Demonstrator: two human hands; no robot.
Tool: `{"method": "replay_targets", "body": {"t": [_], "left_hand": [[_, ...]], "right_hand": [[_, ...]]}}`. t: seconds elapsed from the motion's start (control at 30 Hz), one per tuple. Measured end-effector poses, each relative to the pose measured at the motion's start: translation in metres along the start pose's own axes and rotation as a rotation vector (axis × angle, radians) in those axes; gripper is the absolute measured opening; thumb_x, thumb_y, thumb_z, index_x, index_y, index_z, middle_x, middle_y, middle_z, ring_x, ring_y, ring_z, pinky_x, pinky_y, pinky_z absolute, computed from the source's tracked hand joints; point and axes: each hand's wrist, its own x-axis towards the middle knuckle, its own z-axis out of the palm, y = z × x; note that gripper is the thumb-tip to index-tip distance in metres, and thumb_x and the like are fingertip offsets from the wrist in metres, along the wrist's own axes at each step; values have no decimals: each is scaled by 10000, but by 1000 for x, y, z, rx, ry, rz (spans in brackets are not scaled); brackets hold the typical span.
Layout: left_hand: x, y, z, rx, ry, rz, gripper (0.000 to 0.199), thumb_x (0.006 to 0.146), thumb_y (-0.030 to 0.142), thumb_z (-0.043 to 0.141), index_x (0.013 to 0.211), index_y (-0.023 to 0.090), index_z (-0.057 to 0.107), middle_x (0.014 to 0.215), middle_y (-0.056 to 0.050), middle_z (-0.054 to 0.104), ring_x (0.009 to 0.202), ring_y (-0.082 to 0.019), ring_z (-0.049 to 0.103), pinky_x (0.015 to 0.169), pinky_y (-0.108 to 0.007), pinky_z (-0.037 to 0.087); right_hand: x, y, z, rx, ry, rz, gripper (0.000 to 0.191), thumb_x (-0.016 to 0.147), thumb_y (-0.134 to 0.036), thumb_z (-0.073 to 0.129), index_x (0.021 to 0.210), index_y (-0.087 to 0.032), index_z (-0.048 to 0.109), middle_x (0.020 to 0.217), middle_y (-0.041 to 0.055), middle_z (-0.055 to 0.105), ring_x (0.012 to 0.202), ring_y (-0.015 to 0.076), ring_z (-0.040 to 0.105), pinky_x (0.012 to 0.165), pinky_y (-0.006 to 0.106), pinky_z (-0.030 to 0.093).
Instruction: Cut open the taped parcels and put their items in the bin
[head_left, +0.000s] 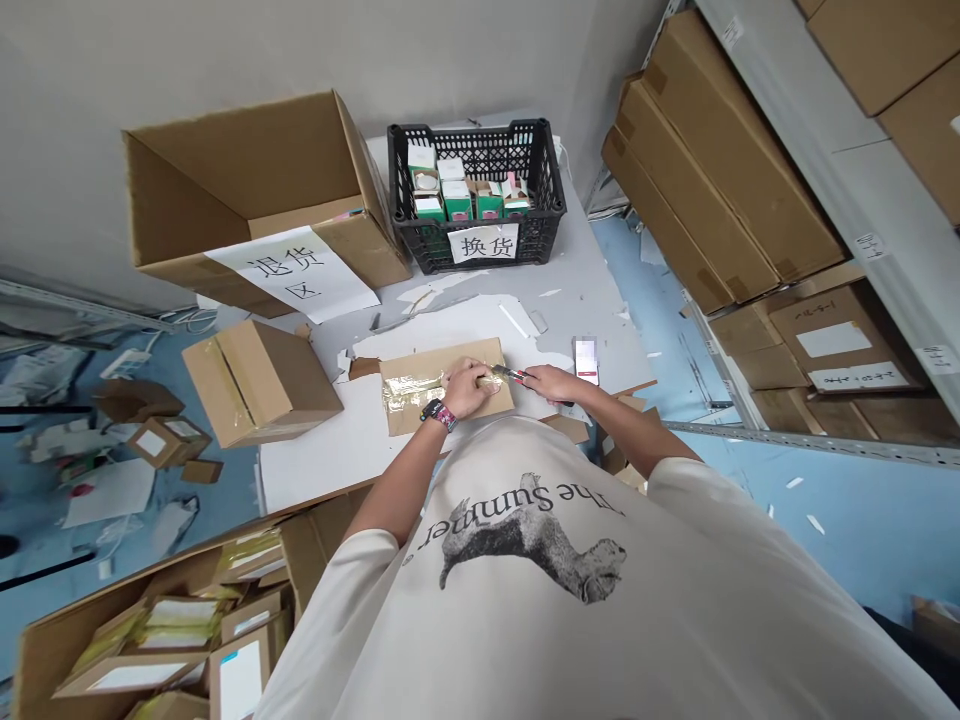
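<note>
A flat brown cardboard box with shiny clear tape along its middle lies on the white worktop. My left hand rests on its right half, fingers bent against the taped surface; whether they pinch anything is too small to tell. From the right, my right hand is wrapped round a red and black utility knife. The knife's tip points left, at the taped right end of the box, close to my left fingertips.
Behind are a large open carton and a black crate of small green-white boxes. A closed box stands left, a phone right. A carton of parcels is at lower left; shelves stand right.
</note>
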Motion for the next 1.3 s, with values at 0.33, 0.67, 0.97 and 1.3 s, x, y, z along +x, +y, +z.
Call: {"method": "replay_targets", "body": {"t": [0.33, 0.67, 0.97, 1.3], "left_hand": [[4, 17, 10, -42, 97, -182, 136, 948, 431, 873, 972, 302, 910, 978, -27, 843, 1134, -326, 760, 1232, -550, 391], [-1, 13, 19, -143, 178, -193, 11, 905, 293, 890, 897, 289, 885, 995, -33, 862, 1212, -347, 750, 1302, -606, 337], [-1, 9, 22, -178, 171, -126, 59, 916, 351, 860, 900, 294, 871, 920, -14, 824, 1105, -314, 738, 1287, -608, 325], [7, 2, 25, -232, 261, -70, 96, 900, 316, 883, 851, 277, 811, 962, -26, 813, 1097, -304, 703, 1199, -545, 414]], "right_hand": [[-6, 3, 0, 52, -12, 44, 293, 1231, -474, 494, 1133, -248, 652, 728, -18, 645, 493, 182, 616, 531, 286, 485], [-17, -5, -19, -66, -107, 43, 304, 1227, -456, 509, 1137, -221, 681, 763, 6, 675, 508, 174, 622, 558, 285, 462], [-13, -8, -19, 30, -147, 35, 270, 1208, -453, 555, 1075, -231, 630, 735, -24, 626, 499, 159, 609, 520, 268, 453], [-39, 10, -30, 120, -113, 57, 372, 1177, -582, 641, 1063, -228, 666, 722, -23, 637, 476, 153, 542, 535, 284, 441]]}}
